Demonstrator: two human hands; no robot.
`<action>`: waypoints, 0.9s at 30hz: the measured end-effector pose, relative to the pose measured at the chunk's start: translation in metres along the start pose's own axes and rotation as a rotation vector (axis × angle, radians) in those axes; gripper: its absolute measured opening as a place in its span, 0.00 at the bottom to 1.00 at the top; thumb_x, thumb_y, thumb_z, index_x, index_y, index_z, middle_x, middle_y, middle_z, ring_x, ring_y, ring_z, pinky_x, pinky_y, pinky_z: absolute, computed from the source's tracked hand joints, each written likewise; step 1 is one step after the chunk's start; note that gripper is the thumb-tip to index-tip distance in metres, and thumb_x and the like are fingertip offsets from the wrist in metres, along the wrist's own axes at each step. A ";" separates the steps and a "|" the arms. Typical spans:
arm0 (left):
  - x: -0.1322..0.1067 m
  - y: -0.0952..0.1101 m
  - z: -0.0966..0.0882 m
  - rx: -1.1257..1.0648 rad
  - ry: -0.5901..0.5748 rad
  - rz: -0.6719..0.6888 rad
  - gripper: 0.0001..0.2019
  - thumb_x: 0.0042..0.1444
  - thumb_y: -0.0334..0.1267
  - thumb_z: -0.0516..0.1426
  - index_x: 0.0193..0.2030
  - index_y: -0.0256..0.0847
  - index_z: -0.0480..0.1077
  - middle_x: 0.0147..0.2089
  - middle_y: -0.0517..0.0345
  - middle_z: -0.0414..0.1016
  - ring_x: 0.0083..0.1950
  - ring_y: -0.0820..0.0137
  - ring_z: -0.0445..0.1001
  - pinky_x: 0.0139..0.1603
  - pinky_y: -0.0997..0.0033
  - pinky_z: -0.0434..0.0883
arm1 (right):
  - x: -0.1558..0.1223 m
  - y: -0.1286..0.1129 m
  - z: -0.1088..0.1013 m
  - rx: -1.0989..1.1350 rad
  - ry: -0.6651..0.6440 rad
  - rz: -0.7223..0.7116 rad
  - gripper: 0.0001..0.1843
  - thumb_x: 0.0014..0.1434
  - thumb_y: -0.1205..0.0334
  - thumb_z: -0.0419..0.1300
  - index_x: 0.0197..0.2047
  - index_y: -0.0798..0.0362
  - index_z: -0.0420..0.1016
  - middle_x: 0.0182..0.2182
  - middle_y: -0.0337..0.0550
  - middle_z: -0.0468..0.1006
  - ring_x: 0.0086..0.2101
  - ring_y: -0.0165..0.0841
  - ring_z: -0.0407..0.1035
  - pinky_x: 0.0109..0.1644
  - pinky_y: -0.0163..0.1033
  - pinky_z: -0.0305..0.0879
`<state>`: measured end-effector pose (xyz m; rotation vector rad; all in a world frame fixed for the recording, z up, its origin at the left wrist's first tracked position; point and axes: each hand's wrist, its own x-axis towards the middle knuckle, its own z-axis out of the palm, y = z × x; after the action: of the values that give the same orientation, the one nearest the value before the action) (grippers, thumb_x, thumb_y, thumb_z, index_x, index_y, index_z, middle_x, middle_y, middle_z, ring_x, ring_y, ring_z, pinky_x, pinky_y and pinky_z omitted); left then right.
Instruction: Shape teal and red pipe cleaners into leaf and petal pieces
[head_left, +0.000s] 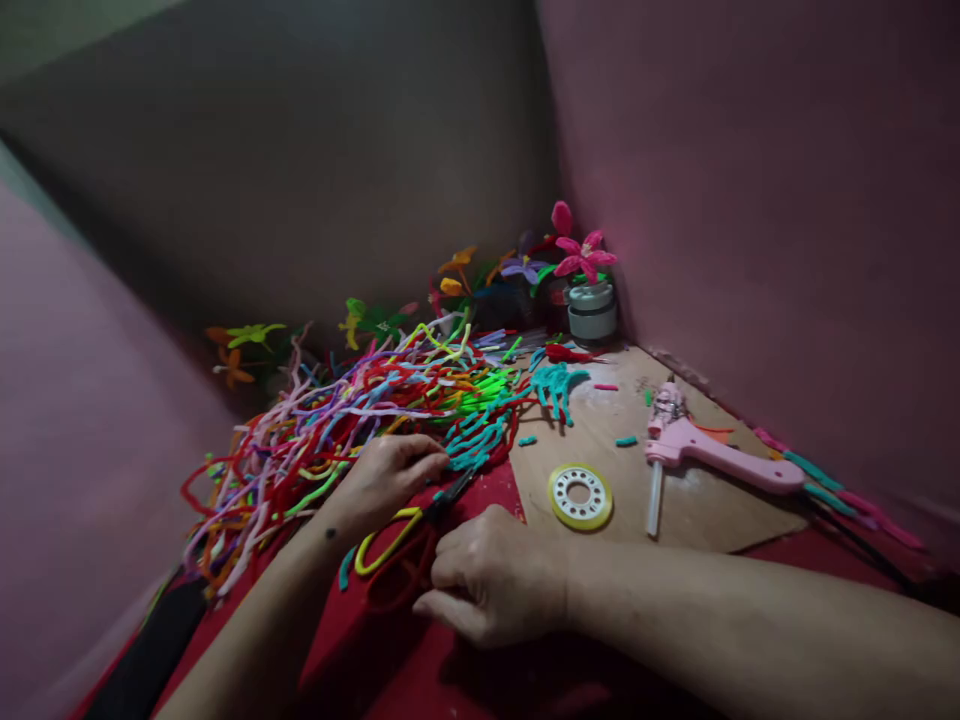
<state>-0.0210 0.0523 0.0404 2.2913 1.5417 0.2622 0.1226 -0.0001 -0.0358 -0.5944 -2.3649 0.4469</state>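
Note:
My left hand has its fingers drawn together at the near ends of a bundle of teal pipe cleaners; the fingertips touch that bundle. My right hand is curled low over the red cloth, close beside the scissors, and whatever its fingers may hold is hidden. The scissors have a yellow loop and a dark red loop, with blades pointing toward the teal bundle. A short teal piece lies left of the yellow loop.
A big heap of coloured pipe cleaners spreads behind my left hand. On the wooden board are a tape roll, a pink glue gun and teal cuttings. Pipe-cleaner flowers stand along the walls, one in a grey pot.

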 end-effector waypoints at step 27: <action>-0.005 -0.041 0.023 0.439 0.138 0.080 0.08 0.53 0.38 0.51 0.37 0.39 0.69 0.39 0.51 0.69 0.40 0.65 0.67 0.40 0.68 0.64 | -0.002 -0.004 -0.006 -0.006 -0.237 0.018 0.15 0.58 0.59 0.51 0.23 0.56 0.68 0.23 0.41 0.72 0.24 0.25 0.62 0.26 0.33 0.50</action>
<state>-0.0500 0.0567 0.0036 2.7250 1.7155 0.1111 0.1269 -0.0036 -0.0304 -0.5932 -2.5880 0.5449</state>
